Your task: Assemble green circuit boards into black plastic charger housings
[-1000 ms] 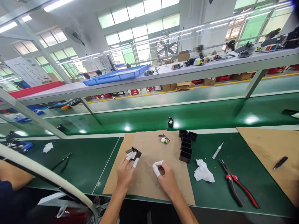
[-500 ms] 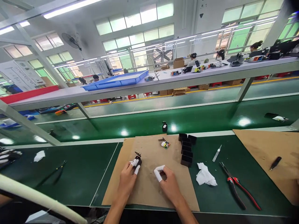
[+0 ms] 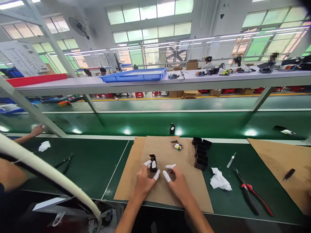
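My left hand (image 3: pixel 145 181), with white finger cots, is closed around a small black plastic case (image 3: pixel 153 158). Its fingers lie over the case and the thumb rests by the near right corner. Dark prongs or wires stick up at the case's far end; the fingers hide part of the body. Just to the right, my right hand (image 3: pixel 178 181) is held over the cardboard, thumb and index finger apart, holding nothing. A small circuit board (image 3: pixel 179 147) with yellow and white parts lies farther back on the cardboard sheet (image 3: pixel 136 184).
Several black housings (image 3: pixel 201 161) line the cardboard's right side. Beyond are a white tube (image 3: pixel 231 160), crumpled tissue (image 3: pixel 220 179) and red-black pliers (image 3: pixel 247 189). Another black unit (image 3: pixel 172 129) sits on the green belt (image 3: pixel 136 124). A co-worker's arm (image 3: pixel 30 133) reaches in at left.
The camera view has shifted. My left hand has turned the black case more upright toward my right hand. My right thumb and index finger have spread apart. A co-worker's arm has come in at left.
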